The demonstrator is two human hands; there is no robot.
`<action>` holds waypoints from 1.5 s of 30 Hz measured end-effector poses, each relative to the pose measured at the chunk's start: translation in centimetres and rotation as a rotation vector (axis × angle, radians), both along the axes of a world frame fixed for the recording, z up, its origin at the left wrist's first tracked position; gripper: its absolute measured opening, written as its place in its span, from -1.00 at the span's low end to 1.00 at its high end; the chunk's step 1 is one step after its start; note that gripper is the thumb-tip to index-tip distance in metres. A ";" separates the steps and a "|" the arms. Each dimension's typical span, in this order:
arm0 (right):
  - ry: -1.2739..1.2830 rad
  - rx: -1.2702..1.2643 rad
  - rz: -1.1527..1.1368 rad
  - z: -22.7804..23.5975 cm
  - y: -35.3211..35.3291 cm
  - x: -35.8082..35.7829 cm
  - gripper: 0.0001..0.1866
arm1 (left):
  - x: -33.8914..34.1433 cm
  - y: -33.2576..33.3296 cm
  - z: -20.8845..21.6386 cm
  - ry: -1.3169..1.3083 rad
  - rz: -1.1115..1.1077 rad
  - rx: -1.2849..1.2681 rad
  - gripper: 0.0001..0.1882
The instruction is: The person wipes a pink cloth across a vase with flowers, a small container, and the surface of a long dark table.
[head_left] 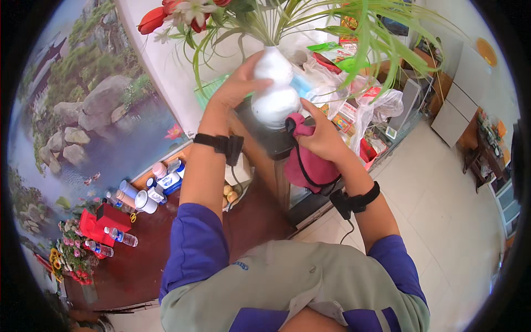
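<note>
A white gourd-shaped vase (275, 105) stands on a dark glossy top (274, 145), with long green leaves (362, 41) and red and white flowers (191, 12) rising from it. My left hand (243, 83) is closed around the vase's upper part from the left, thumb across its waist. At the vase's lower right side, my right hand (322, 135) grips a magenta cloth (307, 166) with a dark edge. Part of the cloth is bunched up by the vase, and the rest hangs below the hand. The far side of the vase is hidden.
Plastic bags and packages (359, 105) crowd the surface right of the vase. On the reddish-brown table (166, 238) at lower left are bottles (120, 237), cups (145, 202), red boxes (113, 217) and a bowl of round yellowish fruit (231, 195). A landscape mural (99, 110) covers the left wall.
</note>
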State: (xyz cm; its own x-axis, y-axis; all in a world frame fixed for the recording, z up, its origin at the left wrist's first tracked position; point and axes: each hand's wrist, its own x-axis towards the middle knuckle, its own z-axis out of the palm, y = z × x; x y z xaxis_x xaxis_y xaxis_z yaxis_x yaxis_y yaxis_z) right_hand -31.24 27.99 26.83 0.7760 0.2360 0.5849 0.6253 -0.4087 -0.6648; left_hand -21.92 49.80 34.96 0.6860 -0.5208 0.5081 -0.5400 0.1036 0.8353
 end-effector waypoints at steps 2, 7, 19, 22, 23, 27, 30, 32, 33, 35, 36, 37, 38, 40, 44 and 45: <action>0.106 0.061 0.016 0.5 -0.4 0.4 -0.18 | -0.8 -1.4 -0.8 -0.020 0.124 -0.024 -0.10; 0.090 -0.011 0.031 1.1 -0.3 1.0 -0.15 | 0.3 -3.3 -2.1 -0.210 0.564 -0.026 -0.09; 0.114 -0.161 -0.086 2.9 0.0 -0.9 -0.25 | 2.0 -0.1 -1.3 0.024 0.123 -0.131 -0.20; 0.055 -0.092 -0.066 1.9 -2.1 0.6 -0.25 | -3.0 -2.3 1.2 0.012 0.242 -0.054 -0.23; 0.153 -0.082 -0.054 2.9 -1.4 -0.1 -0.25 | -1.0 -1.4 0.7 0.122 0.128 -0.044 -0.24; 0.119 -0.128 -0.013 3.3 0.2 -0.1 -0.22 | 2.5 -0.9 -1.6 0.049 0.025 -0.173 -0.23; -0.083 -0.203 0.000 2.6 0.7 0.5 -0.21 | 3.5 -1.0 -0.7 -0.037 0.189 -0.148 -0.50; -0.109 -0.252 -0.038 2.5 0.2 1.1 -0.19 | 3.0 -1.6 1.7 0.047 0.092 -0.152 -0.57; -0.185 -0.303 -0.056 2.6 0.1 1.4 -0.22 | 2.4 -2.1 2.4 0.041 0.056 -0.204 -0.58; -0.399 -0.374 -0.069 2.4 0.8 1.9 -0.26 | 3.5 -2.2 3.1 0.102 0.059 -0.289 -0.59; -0.409 -0.376 -0.065 2.4 1.0 1.7 -0.26 | 4.0 -2.1 3.4 0.171 0.055 -0.370 -0.59; -0.351 -0.404 -0.098 2.5 1.2 1.2 -0.26 | 2.8 -2.3 3.9 0.189 -0.021 -0.383 -0.62; -0.293 -0.432 -0.132 2.5 1.3 0.8 -0.27 | 2.8 -2.5 4.3 0.187 -0.024 -0.384 -0.62; -0.261 -0.437 -0.151 2.7 1.4 0.7 -0.28 | 2.6 -2.9 4.8 0.192 -0.043 -0.333 -0.65; -0.202 -0.421 -0.137 2.3 1.5 1.1 -0.25 | 2.6 -4.1 4.1 0.133 0.226 -0.489 -0.73; -0.332 -0.418 -0.153 1.9 1.4 1.3 -0.27 | 4.0 -4.2 3.6 0.023 0.387 -0.410 -0.69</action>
